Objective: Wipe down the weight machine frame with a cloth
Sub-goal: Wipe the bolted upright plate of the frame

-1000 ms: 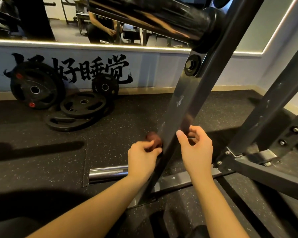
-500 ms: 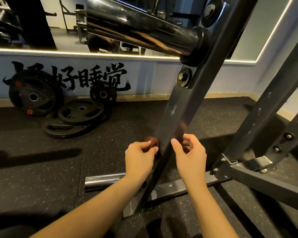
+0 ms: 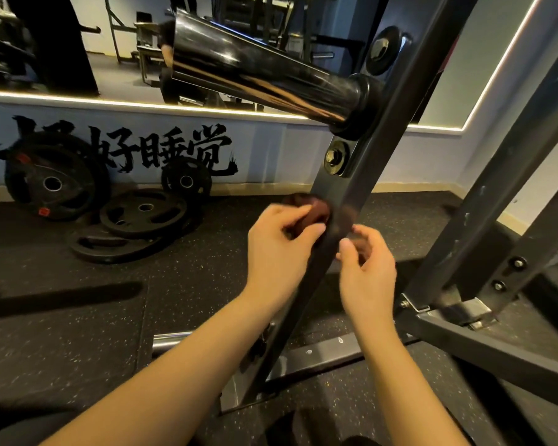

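Note:
A dark metal upright of the weight machine frame [image 3: 356, 194] slants up through the middle of the view. A dark reddish-brown cloth [image 3: 306, 209] is wrapped behind it. My left hand [image 3: 279, 249] grips the cloth's end on the left side of the upright. On the right side my right hand [image 3: 366, 272] pinches the other end, most of which is hidden behind the upright and my fingers. Both hands sit just below a large bolt [image 3: 335, 156] on the upright.
A chrome plate-loading sleeve [image 3: 258, 75] sticks out from the upright at head height. Black weight plates [image 3: 136, 217] lie and lean against the wall at left. A second frame beam [image 3: 496, 188] and base rails [image 3: 484, 349] stand at right. Rubber flooring below.
Both hands have slid the cloth up the upright, closer to the bolt. The view has tilted upward, bringing the chrome sleeve lower in the frame.

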`<state>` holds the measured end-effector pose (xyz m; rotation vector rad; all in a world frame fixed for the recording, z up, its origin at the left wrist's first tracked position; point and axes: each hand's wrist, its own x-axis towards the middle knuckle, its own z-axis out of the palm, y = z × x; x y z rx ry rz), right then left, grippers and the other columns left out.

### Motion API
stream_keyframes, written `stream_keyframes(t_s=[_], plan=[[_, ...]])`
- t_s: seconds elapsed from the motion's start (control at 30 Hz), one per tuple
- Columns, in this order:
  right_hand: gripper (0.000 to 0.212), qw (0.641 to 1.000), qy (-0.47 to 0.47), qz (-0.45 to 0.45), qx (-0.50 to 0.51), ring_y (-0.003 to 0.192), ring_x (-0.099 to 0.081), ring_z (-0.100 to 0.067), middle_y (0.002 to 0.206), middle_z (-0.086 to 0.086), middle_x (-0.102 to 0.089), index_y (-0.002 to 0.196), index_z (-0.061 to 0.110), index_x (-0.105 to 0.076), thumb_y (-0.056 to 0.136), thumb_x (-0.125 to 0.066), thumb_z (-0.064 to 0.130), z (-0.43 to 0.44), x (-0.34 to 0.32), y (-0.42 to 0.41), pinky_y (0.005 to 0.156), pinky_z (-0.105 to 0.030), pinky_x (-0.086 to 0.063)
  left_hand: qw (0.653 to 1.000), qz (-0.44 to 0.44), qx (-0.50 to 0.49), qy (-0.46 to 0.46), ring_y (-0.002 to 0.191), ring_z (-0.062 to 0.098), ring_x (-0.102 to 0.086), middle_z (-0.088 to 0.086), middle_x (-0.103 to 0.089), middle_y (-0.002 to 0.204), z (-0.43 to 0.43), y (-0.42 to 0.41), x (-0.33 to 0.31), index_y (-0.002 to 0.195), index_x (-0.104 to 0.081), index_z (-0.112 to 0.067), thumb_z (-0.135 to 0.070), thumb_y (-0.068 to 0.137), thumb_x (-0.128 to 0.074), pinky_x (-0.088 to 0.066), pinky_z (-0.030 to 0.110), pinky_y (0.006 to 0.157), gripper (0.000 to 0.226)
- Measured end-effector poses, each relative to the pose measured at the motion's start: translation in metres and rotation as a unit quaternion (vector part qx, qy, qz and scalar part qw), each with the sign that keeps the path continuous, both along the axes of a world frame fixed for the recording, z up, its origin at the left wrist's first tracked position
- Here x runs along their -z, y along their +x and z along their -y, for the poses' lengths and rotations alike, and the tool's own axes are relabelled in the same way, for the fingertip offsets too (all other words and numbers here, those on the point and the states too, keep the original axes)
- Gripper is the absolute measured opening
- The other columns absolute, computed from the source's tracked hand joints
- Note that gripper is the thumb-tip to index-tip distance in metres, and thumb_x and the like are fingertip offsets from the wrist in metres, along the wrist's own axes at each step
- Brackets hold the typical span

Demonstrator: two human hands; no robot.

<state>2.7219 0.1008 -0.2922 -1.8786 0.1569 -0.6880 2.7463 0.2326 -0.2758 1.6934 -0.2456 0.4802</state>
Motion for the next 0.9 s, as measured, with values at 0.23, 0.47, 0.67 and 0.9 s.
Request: stream_keyframes(t_s=[0.23,0.47,0.67,0.9], plan=[[0.028,0.999,-0.026,0.013,0.018,0.098,-0.067,-0.006,0.106,0.008,-0.071,0.129,0.023,-0.063,0.103,-0.056,0.030,0.000,-0.016,0.010,0.092,-0.040,-0.058,0.986,-0.157,-0.048,-0.020,0.094,0.005,-0.067,-0.009,-0.069,0.101,-0.007,0.006,0.035,0.111,-0.077,-0.027,-0.025,0.088,-0.079,-0.057,0.031,0.092,0.024],[0.031,0.999,-0.040,0.004,0.029,0.099,-0.067,-0.004,0.109,0.010,-0.071,0.131,0.024,-0.064,0.103,-0.055,0.031,-0.003,-0.019,0.009,0.093,-0.036,-0.058,0.996,-0.070,-0.041,-0.026,0.104,-0.001,-0.062,-0.010,-0.065,0.113,-0.001,0.015,0.018,0.117,-0.075,-0.021,-0.020,0.091,-0.076,-0.049,0.007,0.088,0.026],[0.027,0.998,-0.049,0.007,0.031,0.093,-0.065,0.002,0.101,0.013,-0.070,0.128,0.025,-0.065,0.103,-0.055,0.028,-0.003,-0.021,0.005,0.086,-0.027,-0.056,0.999,0.038,0.012,0.007,0.104,-0.001,-0.061,-0.016,-0.063,0.107,0.005,-0.002,-0.002,0.114,-0.075,-0.024,-0.022,0.091,-0.074,-0.053,0.018,0.091,0.023],[0.029,0.996,-0.074,-0.011,0.048,0.094,-0.065,0.000,0.100,0.017,-0.069,0.130,0.027,-0.064,0.102,-0.057,0.031,-0.004,-0.025,0.006,0.088,-0.030,-0.056,0.995,-0.094,-0.032,-0.012,0.098,0.002,-0.064,-0.011,-0.064,0.104,-0.006,0.013,0.022,0.109,-0.077,-0.021,-0.022,0.090,-0.076,-0.053,0.017,0.086,0.019]])
